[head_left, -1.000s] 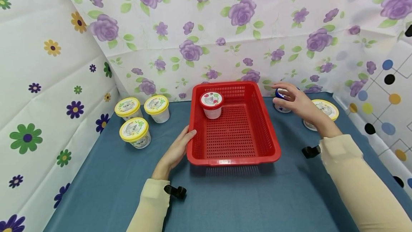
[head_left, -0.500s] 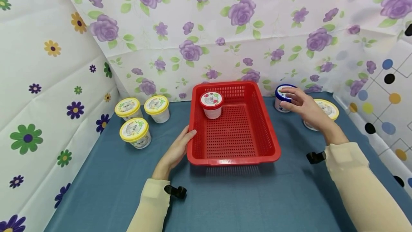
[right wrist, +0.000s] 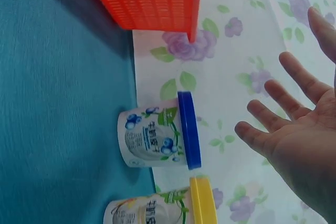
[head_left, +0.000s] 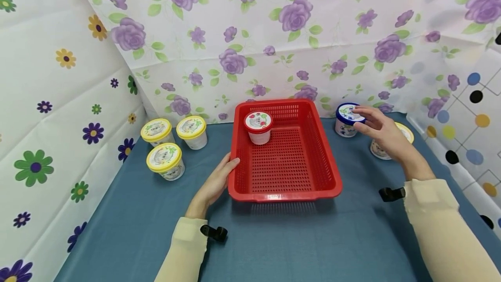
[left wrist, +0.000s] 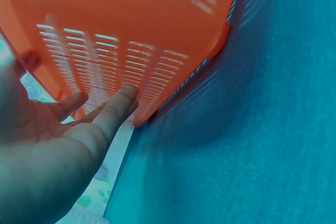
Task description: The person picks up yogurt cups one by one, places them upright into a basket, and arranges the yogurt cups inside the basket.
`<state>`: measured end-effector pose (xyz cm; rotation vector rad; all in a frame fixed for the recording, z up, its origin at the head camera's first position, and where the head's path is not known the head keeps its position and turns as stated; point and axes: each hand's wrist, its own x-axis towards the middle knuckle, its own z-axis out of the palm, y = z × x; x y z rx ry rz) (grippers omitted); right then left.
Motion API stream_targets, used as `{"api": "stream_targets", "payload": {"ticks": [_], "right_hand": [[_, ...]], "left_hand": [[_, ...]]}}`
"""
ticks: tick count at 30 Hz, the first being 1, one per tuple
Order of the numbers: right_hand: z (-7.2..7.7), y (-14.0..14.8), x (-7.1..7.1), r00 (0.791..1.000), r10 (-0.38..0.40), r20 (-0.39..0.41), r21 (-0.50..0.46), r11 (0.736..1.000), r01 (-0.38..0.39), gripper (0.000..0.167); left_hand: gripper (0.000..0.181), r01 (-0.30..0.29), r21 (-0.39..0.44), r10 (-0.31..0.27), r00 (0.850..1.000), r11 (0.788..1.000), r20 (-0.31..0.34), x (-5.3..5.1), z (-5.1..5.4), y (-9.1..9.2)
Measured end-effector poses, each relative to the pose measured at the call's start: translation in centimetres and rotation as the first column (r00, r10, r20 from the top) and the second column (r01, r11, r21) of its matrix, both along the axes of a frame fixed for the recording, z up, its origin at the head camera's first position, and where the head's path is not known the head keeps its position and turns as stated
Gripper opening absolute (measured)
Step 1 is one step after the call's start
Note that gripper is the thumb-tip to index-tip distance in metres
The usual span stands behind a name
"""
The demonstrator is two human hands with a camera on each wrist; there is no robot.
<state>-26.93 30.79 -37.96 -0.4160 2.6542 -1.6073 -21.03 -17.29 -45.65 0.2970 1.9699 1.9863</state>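
Observation:
My left hand (head_left: 211,184) holds the left rim of a red plastic basket (head_left: 283,196). Its thumb lies over the rim, while in the left wrist view the fingers (left wrist: 113,111) press the slotted outer wall. Inside the basket, toward the back left, stands a white tub with a red lid (head_left: 258,128). Over on the right, my right hand (head_left: 383,132) hovers with spread fingers near a blue-lidded tub (head_left: 346,119); the right wrist view shows a gap between that hand and the upright tub. Behind the right hand, a yellow-lidded tub (head_left: 379,149) is partly hidden.
Several yellow-lidded tubs (head_left: 164,160) stand grouped left of the basket on the blue cloth (head_left: 274,247). A flowered sheet (head_left: 266,34) hangs right behind the table, with patterned sheets (head_left: 58,121) along both sides.
My right hand has drawn back to the right, away from the blue-lidded tub, uncovering more of it and covering more of the yellow-lidded one. The left hand and basket stay put.

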Motion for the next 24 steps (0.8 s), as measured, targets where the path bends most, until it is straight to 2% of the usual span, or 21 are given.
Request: {"api": "stream_targets", "payload": {"ticks": [17, 24], "right_hand": [[-0.8, 2.1, 0.6, 0.997, -0.076, -0.011, 0.01, 0.997, 0.076, 0.06], [-1.0, 3.3, 0.9, 0.995, -0.098, -0.031, 0.0, 0.995, 0.098, 0.055]], "left_hand": [[0.064, 0.003, -0.01, -0.003, 1.0, 1.0, -0.003, 0.0, -0.1, 0.1], [0.066, -0.001, -0.014, 0.001, 1.0, 1.0, -0.002, -0.1, -0.1, 0.0]]}}
